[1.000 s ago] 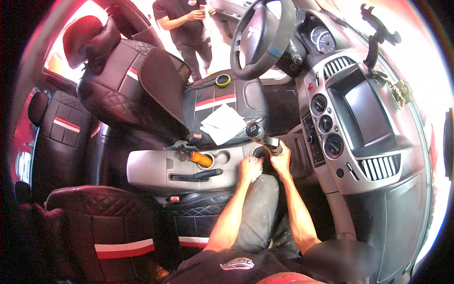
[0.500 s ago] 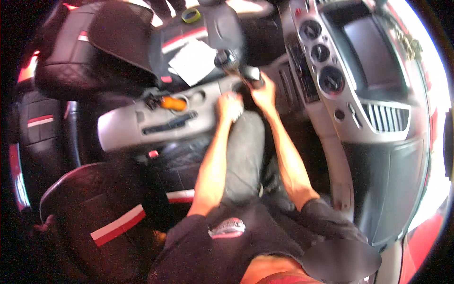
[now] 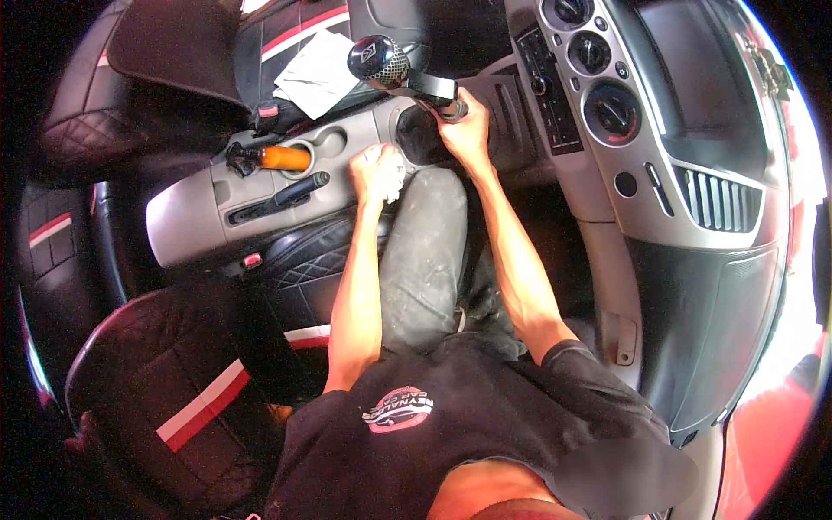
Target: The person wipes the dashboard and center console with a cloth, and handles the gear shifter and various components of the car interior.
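Note:
My right hand (image 3: 466, 134) is closed round a dark tool (image 3: 446, 102) with a cylindrical end, beside the gear lever; its exact kind is unclear. The tool's far end reaches the lever just below the knob. The gear knob (image 3: 378, 61) is black and shiny on top, with a silver mesh-patterned side. At the near edge of the grey centre console (image 3: 186, 221), my left hand (image 3: 374, 173) is closed on a crumpled white cloth (image 3: 395, 180), mostly hidden by the fingers. The dark gear lever base (image 3: 419, 137) lies between my hands.
An orange spray bottle (image 3: 284, 158) with a black trigger rests at the cup holder (image 3: 329, 141). Near it is the black handbrake lever (image 3: 302, 189). White papers (image 3: 319, 74) lie on the far seat. The dashboard dials (image 3: 610, 117) are to the right.
The view has shifted, and the console, knob and both hands now sit higher and further left. My left hand is slightly further from the lever base. Both hands keep their hold.

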Demonstrator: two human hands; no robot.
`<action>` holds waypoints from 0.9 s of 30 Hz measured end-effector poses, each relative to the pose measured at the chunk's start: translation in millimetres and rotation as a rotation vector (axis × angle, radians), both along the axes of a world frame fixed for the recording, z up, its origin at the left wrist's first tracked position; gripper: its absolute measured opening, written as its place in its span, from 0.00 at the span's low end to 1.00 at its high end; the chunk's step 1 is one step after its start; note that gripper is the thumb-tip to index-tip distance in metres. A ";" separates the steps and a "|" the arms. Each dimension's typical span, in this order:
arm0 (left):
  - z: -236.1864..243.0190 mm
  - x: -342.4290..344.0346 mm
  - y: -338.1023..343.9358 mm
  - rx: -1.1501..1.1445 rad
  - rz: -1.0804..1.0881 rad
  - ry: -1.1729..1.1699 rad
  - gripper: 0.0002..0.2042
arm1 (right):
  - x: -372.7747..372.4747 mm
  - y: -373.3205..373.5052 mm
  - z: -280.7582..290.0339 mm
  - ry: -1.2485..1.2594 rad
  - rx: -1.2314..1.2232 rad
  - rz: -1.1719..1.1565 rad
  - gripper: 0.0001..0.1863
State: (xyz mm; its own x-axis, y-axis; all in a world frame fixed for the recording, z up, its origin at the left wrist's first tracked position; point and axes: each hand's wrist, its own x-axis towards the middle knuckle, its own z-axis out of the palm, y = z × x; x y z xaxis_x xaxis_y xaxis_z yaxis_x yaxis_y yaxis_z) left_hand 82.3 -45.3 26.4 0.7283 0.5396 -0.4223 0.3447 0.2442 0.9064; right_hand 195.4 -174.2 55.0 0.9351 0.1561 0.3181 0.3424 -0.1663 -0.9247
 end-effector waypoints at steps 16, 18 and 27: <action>-37.0 -5.1 25.3 1.159 -0.494 -0.285 0.13 | 8.7 5.1 -23.7 0.025 0.025 -0.007 0.08; -40.6 23.2 41.9 1.183 -0.467 -0.256 0.14 | 7.1 4.7 -20.0 0.025 0.003 -0.007 0.08; -45.6 2.7 17.4 0.877 -0.185 -0.232 0.08 | 2.5 1.3 -14.8 0.035 -0.042 -0.039 0.09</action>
